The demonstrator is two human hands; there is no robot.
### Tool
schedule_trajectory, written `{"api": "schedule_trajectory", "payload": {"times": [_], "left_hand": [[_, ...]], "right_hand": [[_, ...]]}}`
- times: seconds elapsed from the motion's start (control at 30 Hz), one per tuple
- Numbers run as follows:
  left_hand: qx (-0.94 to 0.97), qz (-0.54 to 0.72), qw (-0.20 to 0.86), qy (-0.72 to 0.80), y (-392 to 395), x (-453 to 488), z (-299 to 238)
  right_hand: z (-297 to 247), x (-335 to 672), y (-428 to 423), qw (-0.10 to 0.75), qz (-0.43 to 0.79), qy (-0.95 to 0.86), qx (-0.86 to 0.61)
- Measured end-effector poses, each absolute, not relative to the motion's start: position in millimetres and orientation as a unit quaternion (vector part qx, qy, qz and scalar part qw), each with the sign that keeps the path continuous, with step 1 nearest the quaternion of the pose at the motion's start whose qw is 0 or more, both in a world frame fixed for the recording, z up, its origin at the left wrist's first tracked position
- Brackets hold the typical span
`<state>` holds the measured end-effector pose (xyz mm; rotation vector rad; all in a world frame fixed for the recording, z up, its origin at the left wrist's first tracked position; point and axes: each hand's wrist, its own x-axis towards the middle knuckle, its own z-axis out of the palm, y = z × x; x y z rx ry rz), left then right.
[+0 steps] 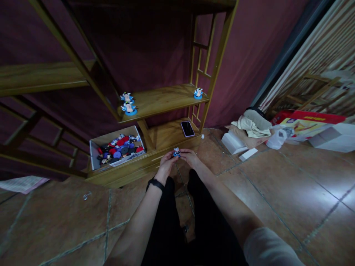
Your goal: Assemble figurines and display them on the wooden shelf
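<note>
Between the fingertips of both hands is a small blue-and-white figurine (176,152), held in front of the lower shelf. My left hand (167,161), with a black band on its wrist, grips it from the left. My right hand (189,157) pinches it from the right. To the left, an open cardboard box (94,155) holds several figurines in red, black, purple and white. On the wooden shelf (163,99) above, two blue-based figurines (129,108) stand at the left end, and another similar figurine (198,93) stands at the right end.
A phone (188,128) lies on the lower shelf (163,133). On the tiled floor to the right are a white box (233,143), a plastic bag (276,139), cloth (251,129) and a red-yellow carton (307,123). A paper sheet (22,184) lies at far left.
</note>
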<state>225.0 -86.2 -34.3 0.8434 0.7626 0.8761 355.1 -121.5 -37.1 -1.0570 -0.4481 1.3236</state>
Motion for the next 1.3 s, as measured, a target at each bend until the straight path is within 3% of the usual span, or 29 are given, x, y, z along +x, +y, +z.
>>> {"api": "schedule_trajectory", "payload": {"times": [1.3], "left_hand": [[0.327,0.395,0.760,0.398,-80.3,194.6,-34.2]], "right_hand": [[-31.5,342.6,-116.5,0.591,0.640,-0.249,-0.423]]}}
